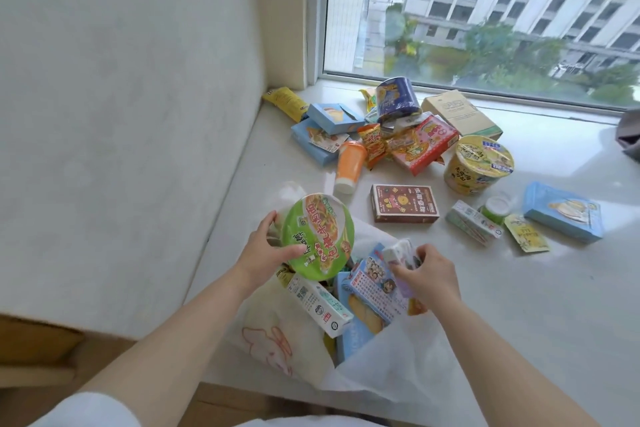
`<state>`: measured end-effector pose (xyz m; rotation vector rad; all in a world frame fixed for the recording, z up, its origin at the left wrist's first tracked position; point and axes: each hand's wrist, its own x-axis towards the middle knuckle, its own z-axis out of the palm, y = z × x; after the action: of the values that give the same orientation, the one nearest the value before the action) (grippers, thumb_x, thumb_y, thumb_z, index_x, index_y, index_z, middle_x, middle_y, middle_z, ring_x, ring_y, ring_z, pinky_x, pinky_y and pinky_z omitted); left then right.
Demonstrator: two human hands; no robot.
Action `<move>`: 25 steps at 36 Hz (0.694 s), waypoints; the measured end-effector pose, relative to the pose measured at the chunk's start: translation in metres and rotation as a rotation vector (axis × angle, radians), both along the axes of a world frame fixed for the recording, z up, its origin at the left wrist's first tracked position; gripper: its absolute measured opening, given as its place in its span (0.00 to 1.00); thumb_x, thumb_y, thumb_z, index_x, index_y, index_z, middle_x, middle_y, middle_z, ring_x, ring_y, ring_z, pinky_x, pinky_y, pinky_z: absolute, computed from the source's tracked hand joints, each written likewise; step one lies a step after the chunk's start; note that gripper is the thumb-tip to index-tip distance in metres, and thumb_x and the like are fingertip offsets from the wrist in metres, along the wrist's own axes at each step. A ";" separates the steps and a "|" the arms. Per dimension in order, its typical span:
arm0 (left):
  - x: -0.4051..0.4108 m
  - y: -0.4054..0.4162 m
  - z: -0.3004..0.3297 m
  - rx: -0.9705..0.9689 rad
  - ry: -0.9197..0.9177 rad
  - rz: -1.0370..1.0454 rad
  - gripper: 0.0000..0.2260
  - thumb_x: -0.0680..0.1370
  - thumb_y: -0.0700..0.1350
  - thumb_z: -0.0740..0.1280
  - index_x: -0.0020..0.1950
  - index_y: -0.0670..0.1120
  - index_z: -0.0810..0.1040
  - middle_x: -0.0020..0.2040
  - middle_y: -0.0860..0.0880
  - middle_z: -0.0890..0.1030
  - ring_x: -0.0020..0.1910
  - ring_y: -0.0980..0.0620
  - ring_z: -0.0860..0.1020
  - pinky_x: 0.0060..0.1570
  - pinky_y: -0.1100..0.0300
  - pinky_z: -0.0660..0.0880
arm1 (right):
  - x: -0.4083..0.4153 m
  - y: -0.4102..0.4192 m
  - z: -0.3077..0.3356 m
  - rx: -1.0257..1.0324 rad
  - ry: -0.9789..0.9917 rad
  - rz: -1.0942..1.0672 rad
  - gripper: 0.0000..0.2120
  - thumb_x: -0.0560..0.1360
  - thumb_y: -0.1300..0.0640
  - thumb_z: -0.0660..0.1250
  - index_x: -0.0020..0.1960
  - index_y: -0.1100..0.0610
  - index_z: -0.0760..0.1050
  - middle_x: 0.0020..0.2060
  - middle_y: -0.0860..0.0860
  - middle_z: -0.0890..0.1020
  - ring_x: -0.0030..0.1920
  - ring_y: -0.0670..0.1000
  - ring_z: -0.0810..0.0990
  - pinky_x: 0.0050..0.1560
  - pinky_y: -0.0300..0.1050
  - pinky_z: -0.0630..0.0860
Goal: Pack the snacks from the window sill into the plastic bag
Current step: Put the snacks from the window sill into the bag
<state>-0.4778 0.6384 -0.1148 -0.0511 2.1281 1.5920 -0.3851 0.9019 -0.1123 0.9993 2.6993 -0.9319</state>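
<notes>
A room in a home, several floors up: a wide white stone window sill (519,288) under a sliding glass window (485,28) that overlooks pale multi-storey buildings (519,3) and trees, with plain white plastered walls (121,114) beside it.

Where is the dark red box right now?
In the head view, the dark red box lies flat on the window sill, centre frame, just right of the orange cup and beyond the plastic bag.

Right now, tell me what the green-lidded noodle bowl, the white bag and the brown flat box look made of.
Green-lidded noodle bowl: glossy film lid, judging by glare; body unclear.
White bag: thin matte plastic, translucent and crumpled.
Brown flat box: printed cardboard, sharp folded edges.
</notes>
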 end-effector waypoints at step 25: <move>0.005 0.073 0.022 -0.744 0.607 -0.323 0.45 0.64 0.65 0.71 0.74 0.56 0.53 0.70 0.44 0.53 0.69 0.44 0.55 0.67 0.49 0.65 | -0.020 0.004 0.085 -0.131 0.501 -0.142 0.15 0.68 0.48 0.74 0.46 0.54 0.71 0.33 0.43 0.73 0.33 0.42 0.70 0.31 0.35 0.64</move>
<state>-0.4732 0.7116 -0.0925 0.5656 2.8922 0.6023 -0.4053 0.9059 -0.0271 1.0578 2.9234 -1.5482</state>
